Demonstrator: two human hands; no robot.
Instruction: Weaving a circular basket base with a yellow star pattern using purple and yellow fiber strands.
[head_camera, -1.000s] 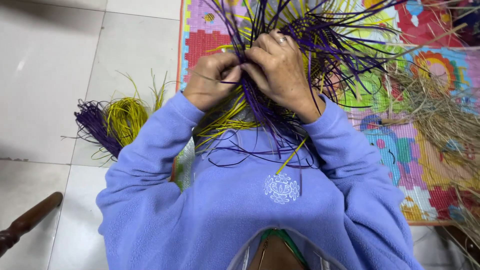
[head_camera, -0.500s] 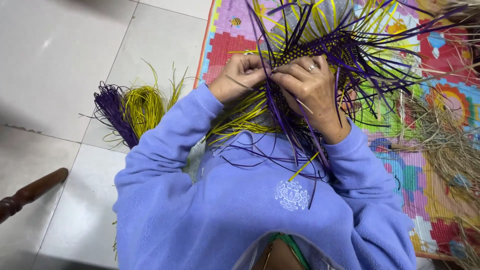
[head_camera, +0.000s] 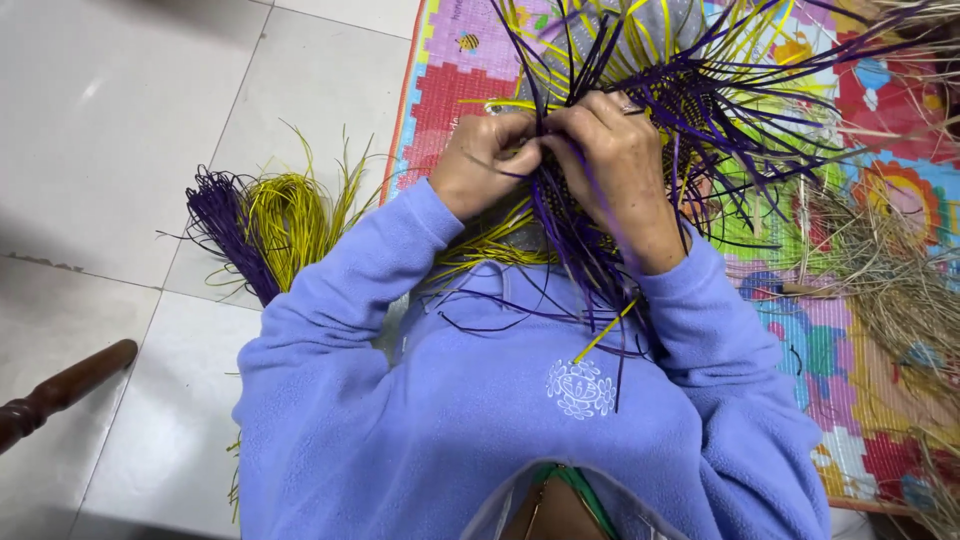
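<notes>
Both hands (head_camera: 560, 165) bury their fingertips among purple strands (head_camera: 590, 250).

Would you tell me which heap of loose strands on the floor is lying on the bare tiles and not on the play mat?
The purple and yellow bundle, by the person's left sleeve. The dry straw-coloured heap lies on the colourful mat.

Purple-and-yellow woven strip piece (head_camera: 690, 110) at twelve o'clock on patterned foam mat (head_camera: 450, 90); purple-and-yellow strand bundle (head_camera: 265, 225) at nine; dark turned wooden leg (head_camera: 60, 390) at eight.
</notes>
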